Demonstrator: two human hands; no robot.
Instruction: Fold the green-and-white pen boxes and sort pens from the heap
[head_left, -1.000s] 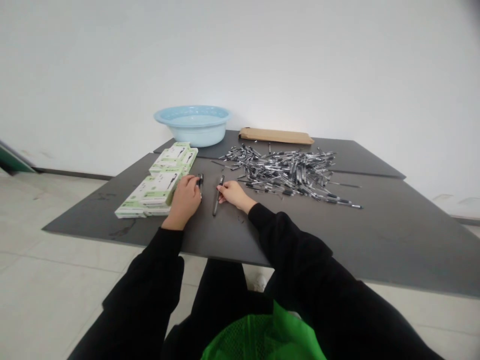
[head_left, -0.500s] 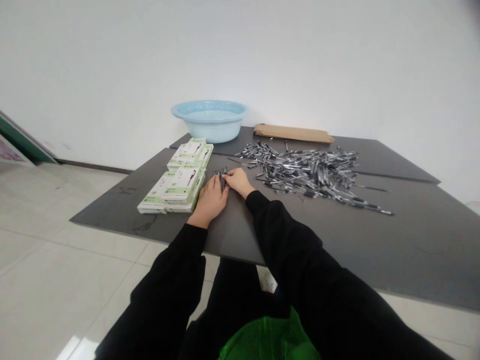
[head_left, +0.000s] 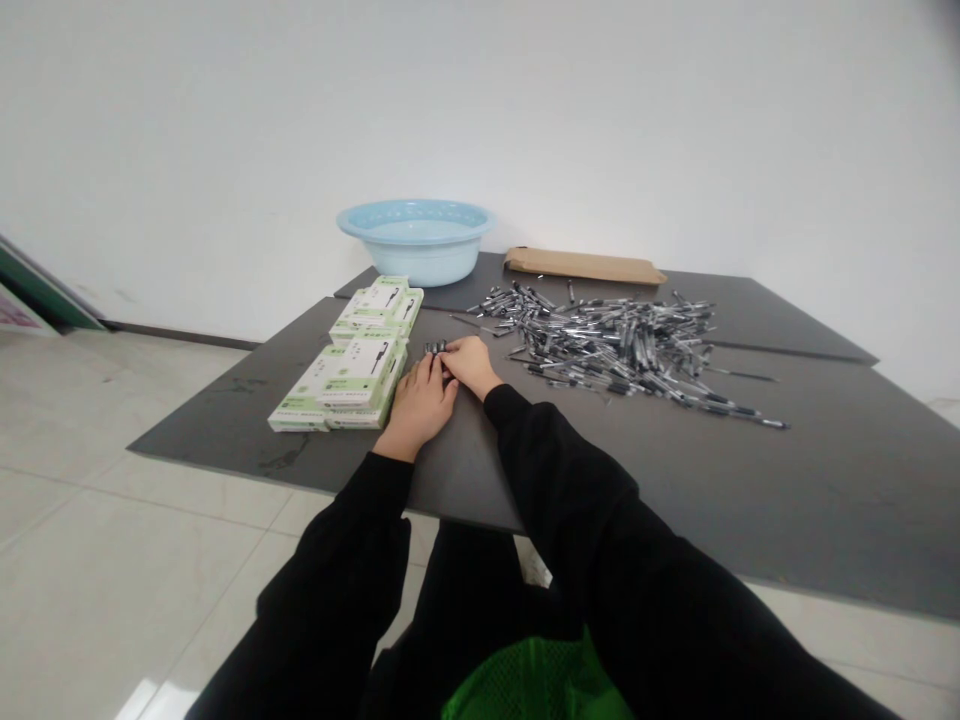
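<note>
Close together over the dark table, both my hands work on a small bunch of pens. Only the dark pen ends show beyond my fingers; the rest is hidden beneath them. My left hand lies around the bunch from the left, fingers closed together on it. From the right, my right hand grips the bunch near its far end with bent fingers. Green-and-white pen boxes are stacked right beside my left hand. A big loose heap of clear and black pens spreads to the right of my right hand.
A light blue basin stands at the back, behind the boxes. A flattened brown cardboard piece lies near the white wall. Framed panels lean against the wall at far left.
My right hand has moved slightly left, nearer my left hand and further over the pens. The pen ends now sit closer together. The boxes and the heap stay as they were.
</note>
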